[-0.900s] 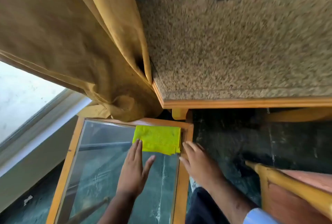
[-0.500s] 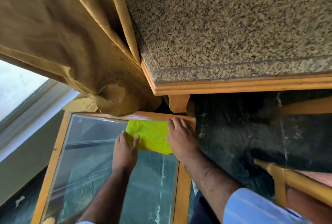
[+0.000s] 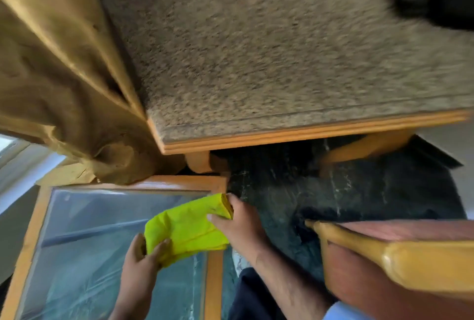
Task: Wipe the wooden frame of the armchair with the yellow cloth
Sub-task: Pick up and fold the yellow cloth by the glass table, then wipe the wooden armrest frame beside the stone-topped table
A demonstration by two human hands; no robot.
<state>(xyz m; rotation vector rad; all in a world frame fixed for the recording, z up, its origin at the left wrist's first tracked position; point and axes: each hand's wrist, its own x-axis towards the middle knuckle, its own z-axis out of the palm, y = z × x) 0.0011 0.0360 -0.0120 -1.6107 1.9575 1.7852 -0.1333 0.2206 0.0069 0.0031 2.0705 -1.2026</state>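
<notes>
The folded yellow cloth (image 3: pixel 187 230) is lifted just above the glass-topped side table (image 3: pixel 215 283), held between both hands. My left hand (image 3: pixel 143 255) pinches its lower left end. My right hand (image 3: pixel 238 219) grips its upper right end near the table's far right corner. The armchair's wooden arm (image 3: pixel 400 255) juts in at the lower right, yellow-brown and rounded, with reddish upholstery behind it. Neither hand touches the armchair.
A speckled stone tabletop with a wooden edge (image 3: pixel 307 132) fills the upper middle. A tan curtain (image 3: pixel 64 76) hangs at the left, bunched onto the side table's far edge. Dark marble floor (image 3: pixel 346 191) lies between the furniture. A window sill shows at far left.
The cloth lay flat on the glass table's far corner with both hands on it. Now both hands have gripped it and raised it off the glass, toward me.
</notes>
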